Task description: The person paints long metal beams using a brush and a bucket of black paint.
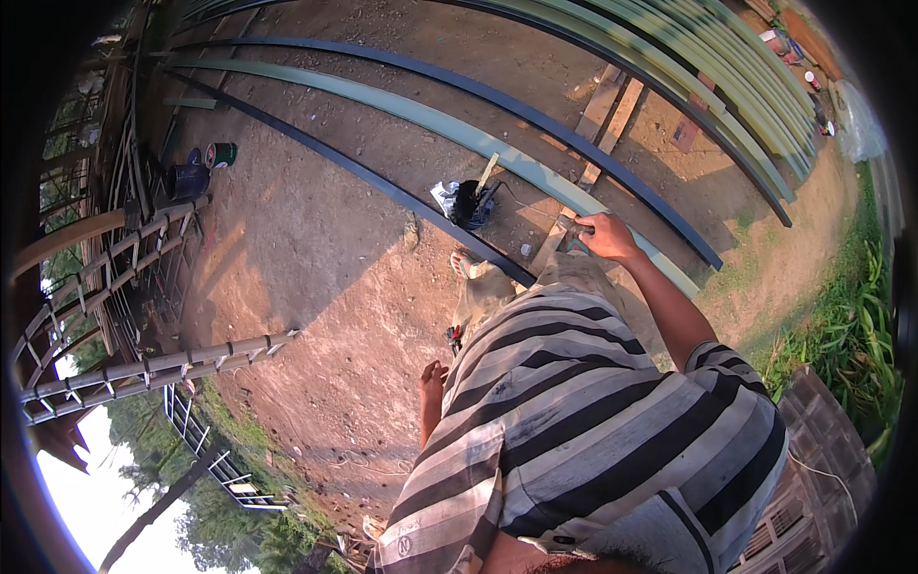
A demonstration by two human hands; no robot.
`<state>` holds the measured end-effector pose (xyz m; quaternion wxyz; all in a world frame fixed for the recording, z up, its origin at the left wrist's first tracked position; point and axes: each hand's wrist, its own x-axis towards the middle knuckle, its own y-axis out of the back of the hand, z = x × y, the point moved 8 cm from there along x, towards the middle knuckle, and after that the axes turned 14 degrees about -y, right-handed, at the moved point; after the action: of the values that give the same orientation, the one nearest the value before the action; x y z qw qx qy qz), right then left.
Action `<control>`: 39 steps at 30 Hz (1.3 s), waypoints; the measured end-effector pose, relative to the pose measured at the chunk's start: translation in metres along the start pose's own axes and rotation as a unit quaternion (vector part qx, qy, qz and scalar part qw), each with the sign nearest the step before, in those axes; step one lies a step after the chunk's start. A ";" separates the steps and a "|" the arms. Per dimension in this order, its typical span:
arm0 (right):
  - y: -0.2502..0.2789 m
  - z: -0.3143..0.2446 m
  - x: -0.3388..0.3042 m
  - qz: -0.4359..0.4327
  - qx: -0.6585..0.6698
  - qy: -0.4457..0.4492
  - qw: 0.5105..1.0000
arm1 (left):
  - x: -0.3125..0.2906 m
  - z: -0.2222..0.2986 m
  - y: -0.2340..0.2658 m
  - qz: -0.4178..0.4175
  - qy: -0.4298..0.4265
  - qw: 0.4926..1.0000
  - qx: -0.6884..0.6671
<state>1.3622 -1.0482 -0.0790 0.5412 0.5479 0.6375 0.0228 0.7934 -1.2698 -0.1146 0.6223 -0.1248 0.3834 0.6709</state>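
My right hand point(608, 236) is over the pale green beam point(535, 175), fingers bent and pressed together. Whatever they grip is too small to make out. Hanging beside my striped shirt point(564, 383), my left hand point(433, 381) has loosely curled fingers, slightly apart, with nothing visible in them. Just ahead of my feet, a black tub or bag point(469, 205) sits on the ground, with a silver-white wrapper point(444, 197) at its side and a pale stick point(489, 172) rising by it. A dark blue beam point(382, 182) runs close to my sandalled foot point(466, 263).
Another dark blue beam point(574, 143) lies beyond the green one, above wooden supports point(612, 120). Many green beams point(727, 86) lie at far right. Buckets point(187, 180) stand at left near a bamboo ladder point(163, 366). Tall grass point(841, 316) grows along the right.
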 end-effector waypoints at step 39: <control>-0.145 0.264 -0.056 0.056 0.102 -0.321 0.940 | 0.132 0.198 0.078 -0.060 -0.015 0.974 0.216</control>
<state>1.4430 -1.2954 -0.2416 0.6559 0.6132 0.3975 -0.1891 0.7564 -1.0342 -0.0382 0.6795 -0.0003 0.5020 0.5350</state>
